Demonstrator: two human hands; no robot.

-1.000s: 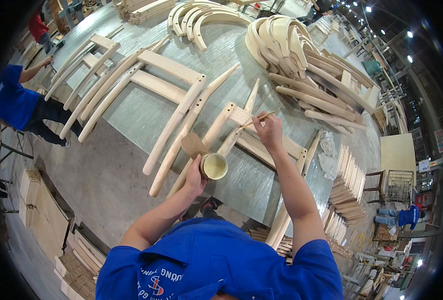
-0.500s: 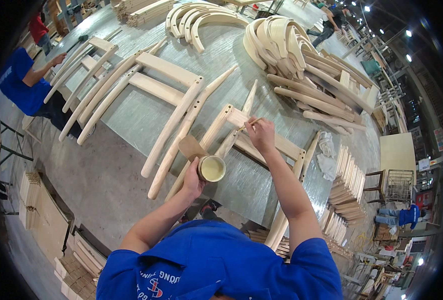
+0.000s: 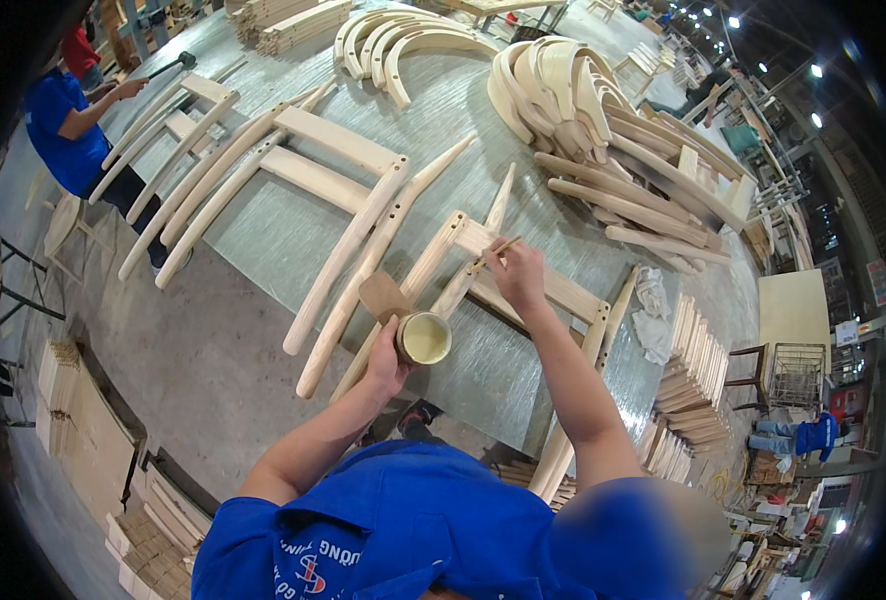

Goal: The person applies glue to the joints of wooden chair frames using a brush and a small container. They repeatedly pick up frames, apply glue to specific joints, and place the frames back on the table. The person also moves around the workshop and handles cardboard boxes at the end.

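Lower now, right hand (image 3: 519,277) pinches a thin stick (image 3: 494,253) onto the chair frame's (image 3: 553,285) joint, while left hand (image 3: 388,352) fingers wrap the glue cup (image 3: 425,338) close for dipping.

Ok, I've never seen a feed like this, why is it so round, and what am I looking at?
The view comes from a wide fisheye camera worn on a person's head, looking down, so straight edges bend near the rim. There is no machine: the two bare forearms rising from the bottom are the wearer's own. The left hand holds a small cup of pale paste. The right hand holds a thin stick against a pale wooden frame part. Many curved and straight wooden pieces lie across the big grey workbench. Another person in blue works at the upper left.
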